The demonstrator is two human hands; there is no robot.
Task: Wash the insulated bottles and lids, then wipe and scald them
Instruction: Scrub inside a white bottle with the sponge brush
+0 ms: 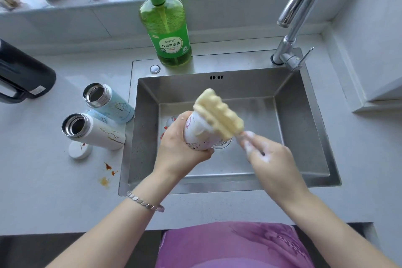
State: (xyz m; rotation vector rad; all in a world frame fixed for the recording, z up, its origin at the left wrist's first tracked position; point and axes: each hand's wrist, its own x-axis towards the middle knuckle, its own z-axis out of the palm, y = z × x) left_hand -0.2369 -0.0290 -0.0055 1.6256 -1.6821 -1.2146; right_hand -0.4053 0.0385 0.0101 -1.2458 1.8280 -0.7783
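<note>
Holding a bottle (pixel 196 137) in the curled left hand (pixel 180 150) above the sink (pixel 304 111). Gripping a brush (pixel 217 113), seemingly by its handle, in the soapy right hand (pixel 268 155) just right of the bottle, blurred head at the bottle's far end.

Printed bottle (pixel 195 137) tilted, blue bottle (pixel 115 106), white bottle (pixel 97 130) (both uncapped)

The green soap bottle (pixel 166 28) carries a label (pixel 171 46) reading 柠檬洗洁精. The smaller print above and below it is too blurred to read.
</note>
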